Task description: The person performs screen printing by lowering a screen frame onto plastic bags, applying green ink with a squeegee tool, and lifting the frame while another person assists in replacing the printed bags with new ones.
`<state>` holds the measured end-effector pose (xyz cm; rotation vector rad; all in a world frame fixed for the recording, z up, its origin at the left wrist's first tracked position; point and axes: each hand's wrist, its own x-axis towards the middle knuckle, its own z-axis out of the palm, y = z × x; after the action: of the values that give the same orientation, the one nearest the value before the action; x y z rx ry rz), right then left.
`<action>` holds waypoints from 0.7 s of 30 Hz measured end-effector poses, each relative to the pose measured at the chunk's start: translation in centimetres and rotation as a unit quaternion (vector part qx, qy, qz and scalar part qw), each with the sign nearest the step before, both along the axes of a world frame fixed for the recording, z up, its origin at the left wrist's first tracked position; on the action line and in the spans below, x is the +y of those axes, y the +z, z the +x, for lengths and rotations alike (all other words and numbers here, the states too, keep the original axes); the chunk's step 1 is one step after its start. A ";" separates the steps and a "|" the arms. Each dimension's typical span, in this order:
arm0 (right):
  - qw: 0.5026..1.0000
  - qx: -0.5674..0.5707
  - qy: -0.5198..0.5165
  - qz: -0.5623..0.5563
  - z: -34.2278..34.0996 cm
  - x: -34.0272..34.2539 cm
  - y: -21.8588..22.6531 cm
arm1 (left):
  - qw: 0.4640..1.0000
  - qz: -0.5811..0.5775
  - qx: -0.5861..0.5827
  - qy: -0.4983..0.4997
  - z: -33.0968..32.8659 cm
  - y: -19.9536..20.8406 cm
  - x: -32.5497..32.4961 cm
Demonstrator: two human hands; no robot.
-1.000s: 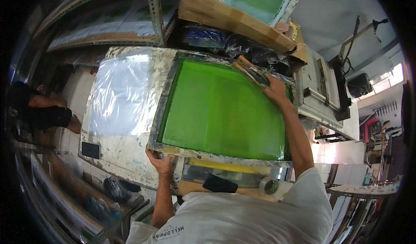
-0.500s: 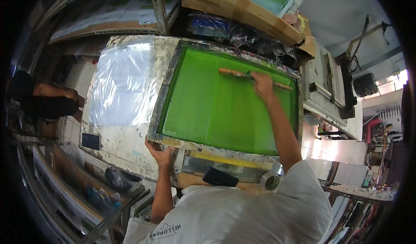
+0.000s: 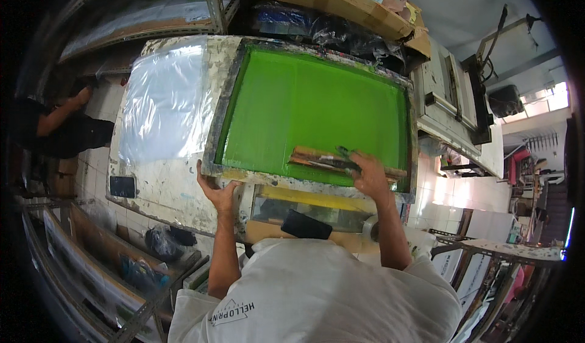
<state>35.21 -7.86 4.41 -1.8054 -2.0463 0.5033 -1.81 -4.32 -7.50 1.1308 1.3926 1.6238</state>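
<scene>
A screen-printing frame [image 3: 214, 137] with paint-stained edges lies on the worktable, its mesh [image 3: 268, 108] coated in bright green ink. My right hand [image 3: 370, 176] is closed round a wooden-handled squeegee [image 3: 314, 158], which spans the right part of the mesh close to the near rim. At the frame's near left corner is my left hand [image 3: 218, 192], its thumb and fingers spread apart against the edge. Left of the frame, a sheet of clear plastic [image 3: 163, 102] covers part of the worn tabletop [image 3: 164, 187].
A dark phone [image 3: 306, 224] lies between me and the frame, near a tape roll [image 3: 370, 228]. Another dark flat thing [image 3: 122, 187] is on the table's left corner. Beyond the frame stand black plastic bags [image 3: 341, 32] and a cardboard box [image 3: 323, 2]. Someone in dark clothes [image 3: 67, 130] is at far left.
My right hand has drawn the squeegee toward me, from the far part of the mesh to the near rim. The left hand's fingers have spread at the corner. The other person's arm has shifted.
</scene>
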 end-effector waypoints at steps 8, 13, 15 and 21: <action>0.994 -0.105 0.007 -0.038 -0.6 0.2 -6.1 | 0.989 -0.019 0.143 0.040 -1.5 -1.8 -0.1; 0.995 -0.062 -0.076 -0.032 -0.6 2.3 -10.0 | 0.976 -0.043 0.208 0.046 -1.8 -1.8 -0.3; 0.995 -0.064 -0.068 -0.018 0.5 5.1 -10.5 | 0.980 -0.056 0.185 0.042 -1.7 -1.7 -0.2; 0.987 -0.091 -0.087 0.099 5.7 15.6 -13.4 | 0.984 -0.004 0.179 0.026 -1.7 -2.0 0.0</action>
<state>40.90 7.76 -9.03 -1.9443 -1.9482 0.0828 -3.53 -4.34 -9.54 1.4450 1.6628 1.4980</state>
